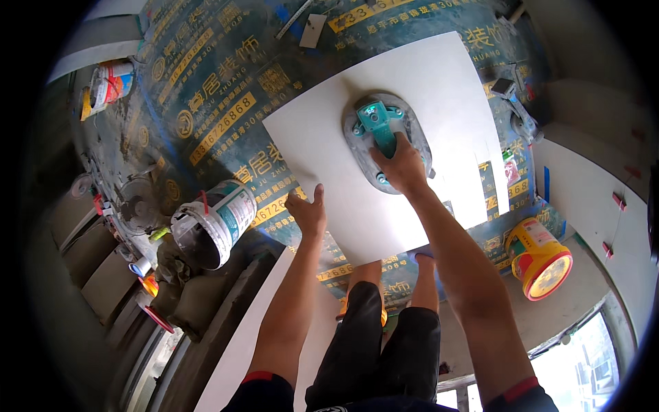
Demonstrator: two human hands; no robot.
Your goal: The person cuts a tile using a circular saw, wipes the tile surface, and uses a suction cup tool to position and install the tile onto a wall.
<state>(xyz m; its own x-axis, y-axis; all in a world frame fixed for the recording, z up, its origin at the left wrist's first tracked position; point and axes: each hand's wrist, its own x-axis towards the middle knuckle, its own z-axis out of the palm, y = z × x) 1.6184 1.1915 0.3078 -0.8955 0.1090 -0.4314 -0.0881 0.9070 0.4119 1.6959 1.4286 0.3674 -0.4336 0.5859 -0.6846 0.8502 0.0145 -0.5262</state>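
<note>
My right hand [401, 165] is closed around the teal handle of a suction-cup tile tool [376, 118], whose grey oval base sits on a large white tile [425, 75]. The tile is a broad slab with narrow slots cut into its right edge, and light glares off its lower right part. At the tile's left edge is my left hand [310, 214], its thumb raised apart from the fingers and nothing held. Whether that hand touches the edge I cannot tell. My legs show below the tile's near edge.
Dark green printed protective sheeting [206, 89] covers the floor. A white bucket [230, 213] stands left, a yellow-and-red bucket [539, 257] right, another small bucket [113, 82] far left. A trowel-like tool [515, 103] lies right of the tile; a small white offcut [312, 31] lies beyond it.
</note>
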